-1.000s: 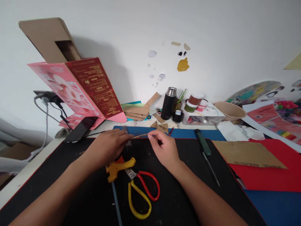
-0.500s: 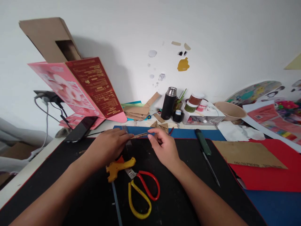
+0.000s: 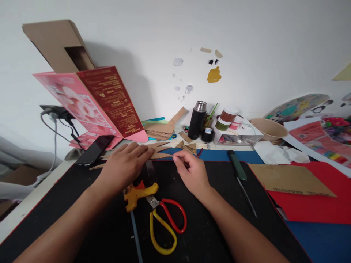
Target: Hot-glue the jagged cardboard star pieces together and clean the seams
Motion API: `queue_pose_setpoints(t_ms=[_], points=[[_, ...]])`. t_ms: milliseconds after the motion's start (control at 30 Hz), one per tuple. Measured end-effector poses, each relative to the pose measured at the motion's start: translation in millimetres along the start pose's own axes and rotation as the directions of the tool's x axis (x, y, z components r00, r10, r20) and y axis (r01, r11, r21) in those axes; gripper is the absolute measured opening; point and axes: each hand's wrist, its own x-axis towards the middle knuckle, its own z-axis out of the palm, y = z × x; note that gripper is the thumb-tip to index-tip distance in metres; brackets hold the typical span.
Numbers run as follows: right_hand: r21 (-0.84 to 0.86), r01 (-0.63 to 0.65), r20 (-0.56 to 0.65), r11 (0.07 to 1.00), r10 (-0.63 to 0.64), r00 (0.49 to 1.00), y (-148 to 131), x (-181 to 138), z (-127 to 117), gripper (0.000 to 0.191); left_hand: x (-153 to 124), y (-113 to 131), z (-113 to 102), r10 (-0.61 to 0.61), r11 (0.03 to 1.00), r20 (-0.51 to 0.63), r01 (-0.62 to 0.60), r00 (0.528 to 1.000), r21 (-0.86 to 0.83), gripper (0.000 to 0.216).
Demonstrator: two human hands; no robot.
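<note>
My left hand (image 3: 124,166) grips a flat brown cardboard cutout (image 3: 159,151) with pointed tips, raised a little over the black mat (image 3: 82,204). My right hand (image 3: 192,171) pinches the cutout's right tip between thumb and forefinger. Just below the hands lie a yellow glue gun (image 3: 139,193) and scissors (image 3: 166,219) with one red and one yellow handle. A narrow dark strip (image 3: 150,170) lies on the mat under the cutout.
A green-handled tool (image 3: 238,173) lies right of my hands. Brown cardboard sheet (image 3: 287,179) on red paper at right. Black flask (image 3: 197,120), jars, a bowl (image 3: 270,128) and cardboard scraps line the wall. A phone (image 3: 94,149) and pink box (image 3: 93,102) stand at left.
The cardboard piece was edge-on between my hands; now it is turned flatter, showing its pointed shape. My left hand has shifted up and spread over it.
</note>
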Motion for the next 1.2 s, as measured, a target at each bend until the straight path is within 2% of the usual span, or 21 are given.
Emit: queue_pose_setpoints(t_ms=[267, 700, 1000, 1200], points=[[0.028, -0.02, 0.006, 0.999, 0.019, 1.0, 0.5, -0.4, 0.4, 0.023, -0.7, -1.3, -5.8, -0.058, 0.998, -0.034, 0.058, 0.998, -0.001, 0.051], [0.067, -0.048, 0.04, 0.997, 0.046, 0.998, 0.3, -1.1, 0.6, 0.025, -3.2, 0.6, -2.9, 0.007, 0.998, -0.056, -0.004, 0.998, 0.055, 0.05], [0.007, 0.009, 0.033, 1.0, -0.009, 0.999, -0.1, -2.1, 2.4, 0.022, -2.7, -0.4, -1.7, 0.043, 0.999, -0.084, -0.04, 0.996, 0.038, 0.048], [-0.05, 0.044, 0.03, 0.998, -0.043, 0.999, -0.4, -0.8, 2.0, 0.021, -1.5, 0.6, -3.8, 0.111, 0.986, -0.154, -0.09, 0.982, 0.139, 0.041]])
